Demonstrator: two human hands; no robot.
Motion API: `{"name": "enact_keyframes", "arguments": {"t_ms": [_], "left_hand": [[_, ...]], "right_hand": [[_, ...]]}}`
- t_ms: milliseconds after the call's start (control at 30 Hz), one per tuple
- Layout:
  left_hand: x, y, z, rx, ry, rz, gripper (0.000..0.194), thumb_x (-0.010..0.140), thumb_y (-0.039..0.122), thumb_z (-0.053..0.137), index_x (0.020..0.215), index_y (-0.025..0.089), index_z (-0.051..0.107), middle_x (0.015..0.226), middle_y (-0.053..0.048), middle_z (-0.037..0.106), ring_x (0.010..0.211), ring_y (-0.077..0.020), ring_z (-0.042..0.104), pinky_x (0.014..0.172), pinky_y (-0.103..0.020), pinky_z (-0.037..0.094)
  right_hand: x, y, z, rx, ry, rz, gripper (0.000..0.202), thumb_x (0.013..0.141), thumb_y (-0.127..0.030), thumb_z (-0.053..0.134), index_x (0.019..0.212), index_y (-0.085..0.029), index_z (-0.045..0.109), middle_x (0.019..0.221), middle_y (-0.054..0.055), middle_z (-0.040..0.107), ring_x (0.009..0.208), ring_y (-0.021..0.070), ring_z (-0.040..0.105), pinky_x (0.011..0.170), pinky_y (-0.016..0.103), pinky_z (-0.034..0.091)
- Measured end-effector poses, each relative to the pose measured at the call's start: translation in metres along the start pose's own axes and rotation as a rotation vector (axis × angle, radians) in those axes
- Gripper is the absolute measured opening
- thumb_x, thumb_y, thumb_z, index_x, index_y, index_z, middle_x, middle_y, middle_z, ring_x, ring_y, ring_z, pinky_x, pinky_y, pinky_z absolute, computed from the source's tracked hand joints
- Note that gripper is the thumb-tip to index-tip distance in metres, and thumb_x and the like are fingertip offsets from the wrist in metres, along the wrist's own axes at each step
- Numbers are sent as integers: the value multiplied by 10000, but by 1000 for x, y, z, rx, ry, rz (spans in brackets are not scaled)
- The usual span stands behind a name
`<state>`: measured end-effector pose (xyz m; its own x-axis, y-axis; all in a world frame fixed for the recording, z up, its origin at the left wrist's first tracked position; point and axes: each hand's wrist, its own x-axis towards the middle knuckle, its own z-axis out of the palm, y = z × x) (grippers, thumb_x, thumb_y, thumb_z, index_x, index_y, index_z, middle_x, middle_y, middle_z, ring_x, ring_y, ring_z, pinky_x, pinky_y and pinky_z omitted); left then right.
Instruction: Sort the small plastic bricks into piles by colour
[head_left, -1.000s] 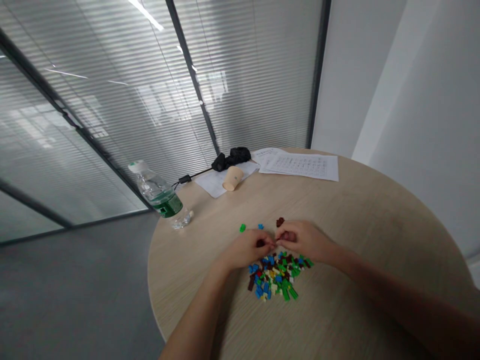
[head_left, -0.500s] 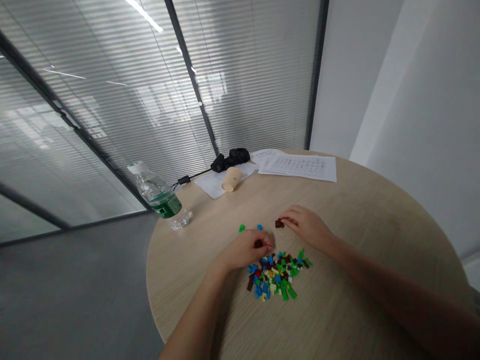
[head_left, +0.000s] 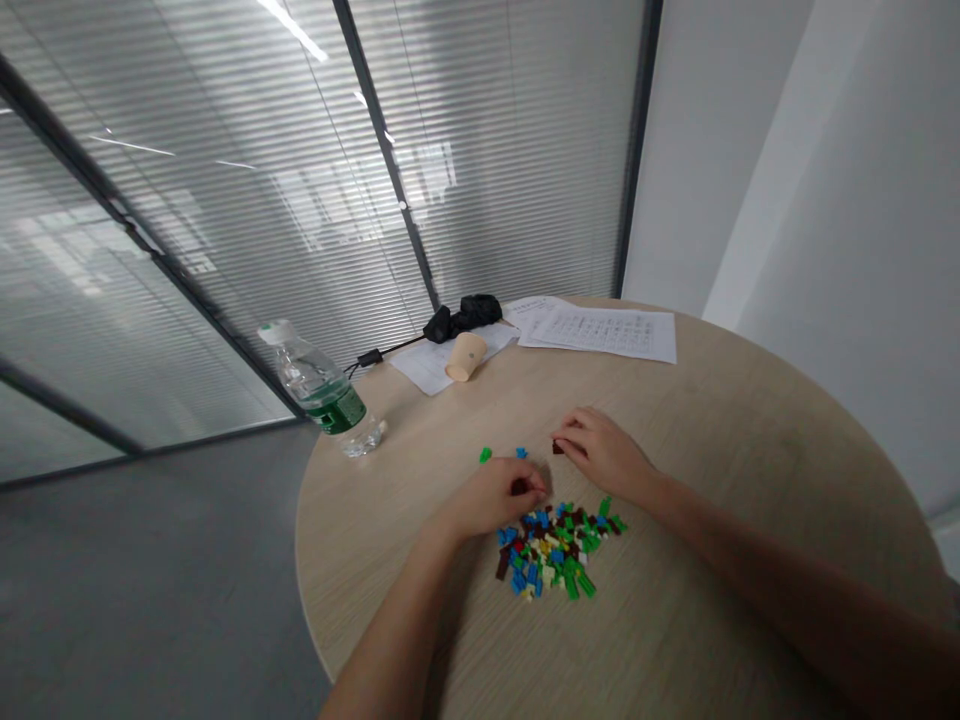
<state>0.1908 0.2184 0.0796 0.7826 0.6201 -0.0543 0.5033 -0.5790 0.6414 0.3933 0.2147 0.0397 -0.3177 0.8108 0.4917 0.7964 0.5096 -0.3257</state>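
A heap of small toy building bricks [head_left: 551,550] in blue, green, dark brown, yellow and white lies on the round wooden table [head_left: 675,600]. Just behind the heap, my left hand [head_left: 495,495] rests with its fingers curled and thumb and fingertips together; whatever is between them is hidden. Farther back and to the right, my right hand [head_left: 604,455] has its fingertips pinched on dark brown bricks [head_left: 557,448], partly covered by the fingers. A green brick [head_left: 485,454] and a blue brick [head_left: 521,453] lie apart, beyond my left hand.
A clear water bottle [head_left: 322,395] with a green label stands at the table's left edge. Farther back are a tipped paper cup [head_left: 465,357], a black bundle [head_left: 469,315] with a cord, and printed sheets [head_left: 600,332]. A glass partition with blinds [head_left: 517,150] rises behind.
My right hand has shifted slightly left, and its fingers now cover more of the dark brown bricks. My left hand has stayed nearly still.
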Motion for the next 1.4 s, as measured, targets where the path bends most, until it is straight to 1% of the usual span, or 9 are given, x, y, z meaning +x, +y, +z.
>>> {"name": "enact_keyframes", "arguments": {"t_ms": [200, 400, 533, 633, 800, 900, 1000, 1200, 1400], "left_hand": [[-1, 2, 0, -12, -69, 35, 152, 739, 139, 531, 813, 133, 664, 758, -18, 640, 639, -92, 532, 590, -175, 395], [2, 3, 1, 56, -56, 49, 134, 738, 136, 532, 775, 147, 660, 729, -4, 626, 632, -91, 524, 605, -181, 394], [1, 2, 1, 23, -39, 45, 124, 741, 123, 520, 753, 138, 643, 732, -5, 619, 651, -93, 523, 612, -181, 396], [1, 3, 0, -44, 23, 30, 119, 760, 146, 514, 766, 132, 632, 725, -2, 604, 643, -87, 507, 601, -177, 388], [4, 7, 1, -156, 241, -105, 206, 789, 291, 517, 744, 119, 622, 685, -1, 572, 615, -92, 471, 557, -188, 366], [6, 9, 3, -220, 282, -137, 234, 782, 321, 520, 741, 120, 634, 657, 5, 574, 598, -92, 458, 548, -193, 357], [8, 10, 5, -248, 340, -164, 241, 772, 325, 530, 725, 119, 646, 634, 10, 573, 581, -90, 448, 544, -197, 349], [8, 9, 5, -179, 388, -181, 256, 784, 322, 524, 785, 123, 686, 658, -7, 599, 588, -100, 460, 551, -208, 344], [4, 6, -3, 20, 375, -151, 228, 788, 266, 512, 873, 159, 693, 750, -20, 631, 620, -106, 478, 590, -212, 359]], "right_hand": [[-5, -2, -12, 96, 40, 8, 222, 872, -189, 442, 887, -181, 662, 891, 68, 603, 852, 174, 533, 780, 314, 425], [-13, -18, -16, 149, -16, -157, 186, 856, -201, 472, 874, -184, 656, 868, 74, 601, 868, 181, 523, 764, 319, 434], [-13, -23, -15, 187, -20, -184, 166, 825, -158, 490, 859, -181, 651, 860, 74, 604, 863, 180, 527, 769, 321, 434], [-12, -24, -17, 268, -7, -138, 110, 802, -170, 531, 842, -183, 633, 841, 58, 619, 827, 167, 548, 745, 297, 441], [-13, -32, -21, 329, -59, -42, 90, 769, -212, 605, 857, -191, 599, 805, 18, 629, 708, 127, 558, 655, 238, 439], [-13, -32, -18, 305, -2, -26, 67, 802, -252, 582, 830, -196, 606, 775, 15, 634, 696, 123, 568, 655, 238, 440], [-14, -28, -13, 283, 63, -45, 126, 832, -299, 553, 816, -198, 627, 764, 25, 648, 704, 132, 586, 665, 250, 445], [-12, -20, -14, 244, 124, -92, 120, 838, -254, 543, 824, -192, 645, 784, 38, 666, 756, 150, 593, 712, 272, 446], [-7, 0, -16, 108, 190, 72, 66, 792, -206, 588, 772, -198, 650, 803, 38, 663, 799, 180, 570, 763, 321, 422]]}}
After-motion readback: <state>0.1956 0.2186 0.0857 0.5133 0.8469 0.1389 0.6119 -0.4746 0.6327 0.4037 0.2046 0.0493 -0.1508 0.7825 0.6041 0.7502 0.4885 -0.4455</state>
